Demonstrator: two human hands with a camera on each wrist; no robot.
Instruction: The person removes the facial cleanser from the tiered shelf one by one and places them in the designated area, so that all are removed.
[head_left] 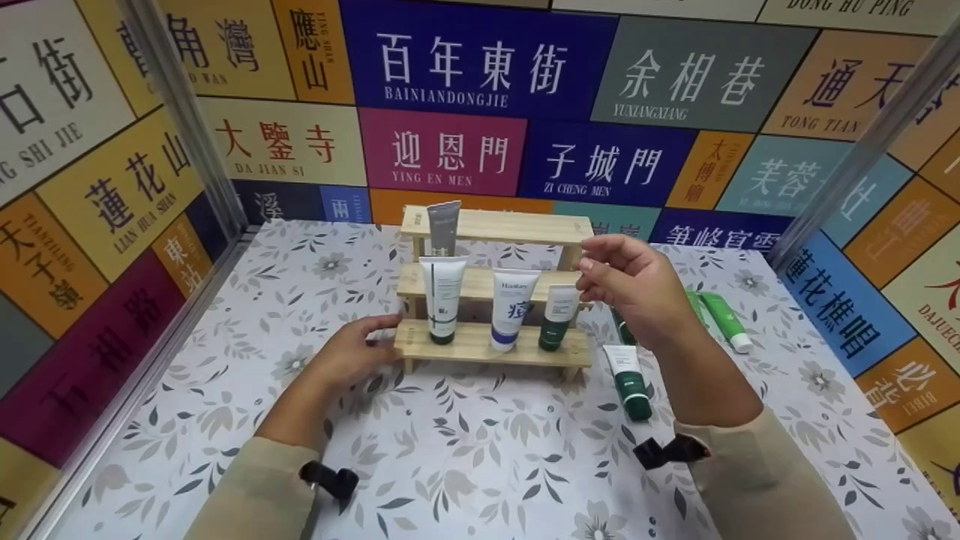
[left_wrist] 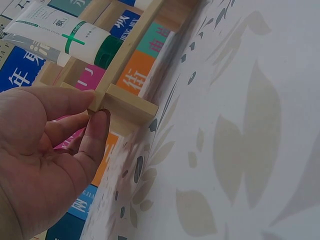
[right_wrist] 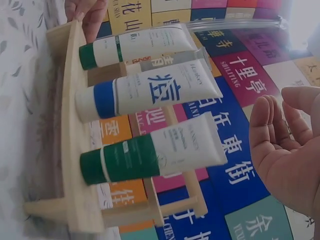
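A three-step wooden display rack (head_left: 469,343) stands on the table. At its left end, my left hand (head_left: 352,356) pinches the corner of the lowest step between thumb and fingers, seen closely in the left wrist view. Three tubes stand on that step: a white tube with a dark green cap (head_left: 446,296), a white tube with a blue band (head_left: 514,304) and a white-and-green tube (head_left: 559,319). Behind them, a grey tube (head_left: 444,229) stands higher on the left. My right hand (right_wrist: 295,145) hovers right of the standing tubes, apart from them, fingers loosely bent and holding nothing.
Right of the rack, a white-and-green tube (head_left: 628,382) lies on the floral tabletop (head_left: 465,450). Bright green tubes (head_left: 724,321) lie farther right, and another dark green tube is mostly hidden behind my right hand. Walls with printed signs (head_left: 480,56) enclose the back and sides.
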